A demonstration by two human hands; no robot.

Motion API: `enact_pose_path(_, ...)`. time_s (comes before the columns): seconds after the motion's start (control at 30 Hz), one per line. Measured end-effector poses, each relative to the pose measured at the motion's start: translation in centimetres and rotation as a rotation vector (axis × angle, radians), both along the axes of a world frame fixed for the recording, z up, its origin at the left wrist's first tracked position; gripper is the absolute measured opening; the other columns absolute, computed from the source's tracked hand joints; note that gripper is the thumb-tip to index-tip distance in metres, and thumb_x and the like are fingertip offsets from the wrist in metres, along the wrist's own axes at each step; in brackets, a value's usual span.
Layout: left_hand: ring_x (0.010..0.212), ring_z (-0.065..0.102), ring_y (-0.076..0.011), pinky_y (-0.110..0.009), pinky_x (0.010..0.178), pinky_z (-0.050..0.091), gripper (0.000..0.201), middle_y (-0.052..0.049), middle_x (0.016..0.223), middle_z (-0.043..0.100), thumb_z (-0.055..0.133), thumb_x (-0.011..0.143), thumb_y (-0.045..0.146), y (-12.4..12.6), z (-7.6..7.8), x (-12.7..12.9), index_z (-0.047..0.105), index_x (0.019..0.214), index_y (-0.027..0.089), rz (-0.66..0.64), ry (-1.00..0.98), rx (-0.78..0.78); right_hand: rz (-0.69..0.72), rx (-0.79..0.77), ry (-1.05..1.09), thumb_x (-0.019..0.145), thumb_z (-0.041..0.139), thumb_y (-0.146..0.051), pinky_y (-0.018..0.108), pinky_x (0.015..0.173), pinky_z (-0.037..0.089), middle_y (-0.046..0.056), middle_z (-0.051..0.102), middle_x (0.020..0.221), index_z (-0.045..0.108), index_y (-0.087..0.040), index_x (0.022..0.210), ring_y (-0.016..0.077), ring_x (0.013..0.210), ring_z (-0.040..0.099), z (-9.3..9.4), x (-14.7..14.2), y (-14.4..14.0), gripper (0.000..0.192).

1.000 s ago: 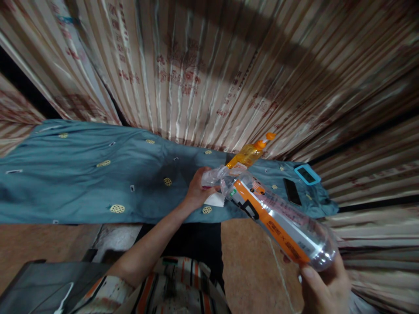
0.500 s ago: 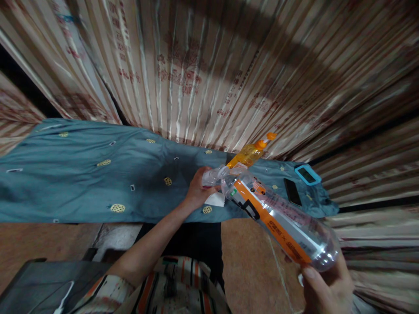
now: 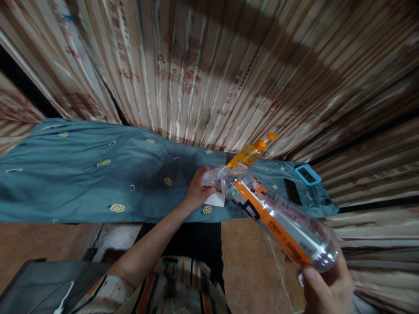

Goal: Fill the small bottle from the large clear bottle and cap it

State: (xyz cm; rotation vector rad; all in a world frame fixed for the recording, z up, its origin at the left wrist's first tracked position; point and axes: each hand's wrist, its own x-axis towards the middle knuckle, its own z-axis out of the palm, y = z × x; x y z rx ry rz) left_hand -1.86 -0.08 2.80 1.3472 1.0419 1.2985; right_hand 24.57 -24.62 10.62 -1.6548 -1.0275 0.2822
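A large clear plastic bottle (image 3: 278,218) with an orange and grey label is tilted, its base toward me at the lower right and its neck toward the middle. My right hand (image 3: 327,285) is closed around the base. A small clear plastic container (image 3: 212,176) meets the neck of the bottle, and my left hand (image 3: 197,189) wraps round it. Whether it is a cup or a small bottle I cannot make out, nor whether any liquid is flowing. Behind the neck stands a bottle of amber liquid (image 3: 245,156) with an orange cap. White paper (image 3: 216,199) lies beneath my left hand.
A blue-green cloth with pineapple prints (image 3: 81,174) covers the long table. At its right end lie a black phone (image 3: 292,192) and a light-blue framed device (image 3: 307,174). Pleated curtains (image 3: 196,65) hang behind and to the right. A grey seat (image 3: 39,283) with a white cable is at lower left.
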Motion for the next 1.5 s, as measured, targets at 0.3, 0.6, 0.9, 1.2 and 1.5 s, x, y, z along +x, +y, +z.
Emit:
enact_pose_path(0.3,0.105,0.072,-0.0262,-0.039,0.096,0.060,0.060,-0.005,0.115,0.074,0.095,0.068,0.031,0.0,0.1,0.0,0.065,0.120,0.023,-0.013,-0.005,0.015,-0.060,0.002,0.173,0.066,0.101,-0.047,0.040,0.085,0.060,0.013,0.077,0.137,0.070,-0.023,0.144,0.0375,0.115,0.074,0.5,-0.1,0.5,0.087)
enact_pose_path(0.6,0.111,0.073,-0.0273,-0.042,0.103,0.060,0.065,-0.006,0.120,0.075,0.096,0.067,0.033,0.1,-0.6,0.1,0.066,0.124,0.024,0.019,0.011,0.039,-0.056,0.010,0.198,0.067,0.100,-0.049,0.043,0.096,0.055,0.012,0.073,0.139,0.068,-0.025,0.144,0.0354,0.116,0.070,0.9,-1.1,0.6,0.087)
enact_pose_path(0.9,0.111,0.074,-0.0276,-0.043,0.102,0.060,0.067,-0.007,0.124,0.075,0.097,0.066,0.034,0.3,-1.0,0.4,0.066,0.124,0.023,0.027,0.006,0.030,-0.066,0.042,0.184,0.066,0.099,-0.051,0.062,0.109,0.054,0.016,0.073,0.142,0.070,-0.023,0.143,0.0461,0.128,0.068,1.7,-2.3,1.1,0.087)
enact_pose_path(1.2,0.111,0.074,-0.0275,-0.044,0.103,0.061,0.068,-0.006,0.123,0.076,0.098,0.065,0.033,0.4,-1.2,0.6,0.066,0.125,0.024,0.054,0.015,0.029,-0.059,0.092,0.184,0.062,0.102,-0.047,0.049,0.106,0.046,0.014,0.071,0.141,0.073,-0.023,0.137,0.0407,0.127,0.062,2.3,-3.2,1.6,0.084)
enact_pose_path(1.5,0.114,0.074,-0.0292,-0.045,0.104,0.061,0.068,-0.008,0.124,0.075,0.097,0.066,0.038,0.4,-0.9,0.4,0.065,0.125,0.023,0.035,0.042,0.024,-0.107,0.095,0.266,0.048,0.107,-0.043,0.065,0.119,0.037,0.016,0.071,0.137,0.070,-0.022,0.135,0.0499,0.135,0.057,2.9,-3.7,1.8,0.097)
